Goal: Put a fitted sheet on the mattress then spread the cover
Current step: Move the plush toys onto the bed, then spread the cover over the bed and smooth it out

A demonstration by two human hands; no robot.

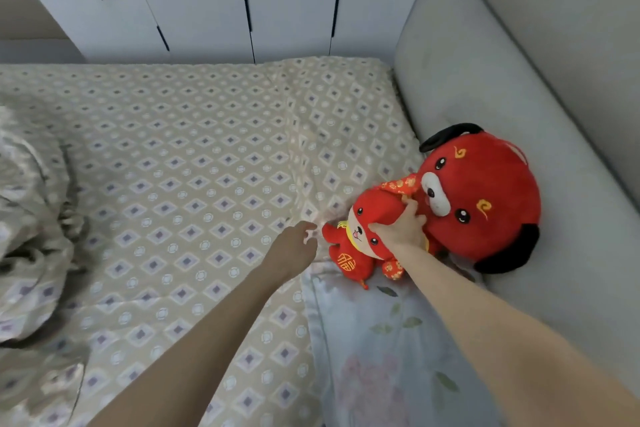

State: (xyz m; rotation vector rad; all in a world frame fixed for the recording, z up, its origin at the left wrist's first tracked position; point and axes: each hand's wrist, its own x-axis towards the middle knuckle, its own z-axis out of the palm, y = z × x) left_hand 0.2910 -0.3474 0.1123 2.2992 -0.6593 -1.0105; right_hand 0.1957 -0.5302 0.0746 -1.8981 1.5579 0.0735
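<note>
Right hand point(401, 229) gripping small red plush toy point(360, 243) at headboard edge of diamond-patterned beige sheet point(194, 166); left hand point(294, 246) loosely curled, empty

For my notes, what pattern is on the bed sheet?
Beige sheet with purple-centred diamonds and small white circles, seen in the head view.

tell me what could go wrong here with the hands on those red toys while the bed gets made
1. The right hand grips only the small red plush; the big red plush leaning on the headboard could topple once its neighbour goes.
2. The left hand hovers open, so a one-handed lift may slip.
3. The toys sit partly on the floral pillow and the patterned sheet, so dragging them may rumple both.
</note>
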